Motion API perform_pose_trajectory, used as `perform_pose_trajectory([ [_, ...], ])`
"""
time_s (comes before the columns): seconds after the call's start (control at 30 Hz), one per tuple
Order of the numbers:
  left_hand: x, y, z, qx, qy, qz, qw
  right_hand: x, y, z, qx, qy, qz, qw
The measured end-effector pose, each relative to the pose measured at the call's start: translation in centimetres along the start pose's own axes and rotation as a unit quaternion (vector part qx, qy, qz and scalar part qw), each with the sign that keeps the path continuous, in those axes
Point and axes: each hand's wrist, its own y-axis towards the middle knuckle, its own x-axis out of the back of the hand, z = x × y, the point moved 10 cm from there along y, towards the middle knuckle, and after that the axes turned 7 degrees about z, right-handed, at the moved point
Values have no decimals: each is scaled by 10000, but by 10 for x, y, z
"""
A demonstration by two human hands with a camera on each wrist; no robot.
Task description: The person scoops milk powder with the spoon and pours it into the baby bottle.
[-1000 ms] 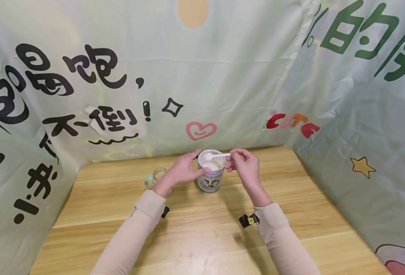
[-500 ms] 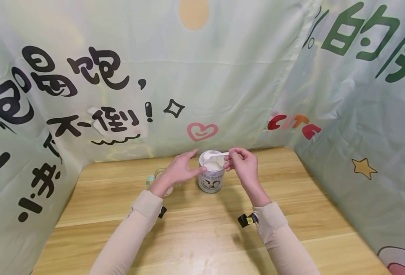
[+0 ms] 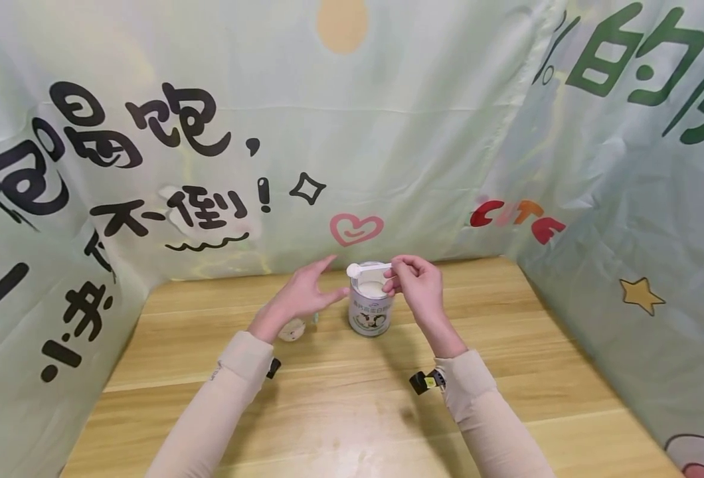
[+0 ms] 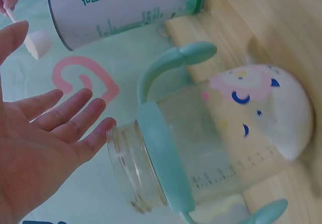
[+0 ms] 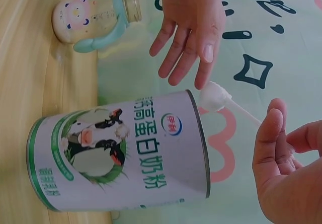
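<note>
My right hand [image 3: 418, 287] pinches the handle of a white scoop [image 3: 371, 268], whose bowl is heaped with white powder [image 5: 214, 97]. The scoop is over the left rim of an open milk powder tin [image 3: 370, 317], which has a cow on its label and pale powder inside. Left of the tin, my left hand [image 3: 297, 293] hangs with spread fingers and holds nothing. Below it stands an uncapped baby bottle [image 4: 201, 143] with mint-green handles, partly hidden by this hand in the head view. In the left wrist view the fingertips overlap the bottle's mouth [image 4: 133, 163].
A wooden table [image 3: 328, 411] carries the tin and bottle, both toward its back edge. Printed cloth walls [image 3: 388, 153] enclose the table at the back, left and right. A small black camera [image 3: 426, 382] sits at the right wrist.
My left hand has come away from the tin's side and moved left toward the bottle. The filled scoop has risen from inside the tin's mouth and shifted left to its rim.
</note>
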Motion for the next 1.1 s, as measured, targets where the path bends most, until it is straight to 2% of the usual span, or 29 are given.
perform_pose_trajectory([
  [0.67, 20, -26, 23, 25, 122, -148, 9998, -35, 4, -3, -80, 101, 266, 9996],
  [1.1, 26, -44, 46, 262, 225, -204, 9992, -62, 4, -9, -49, 384, 569, 9976],
])
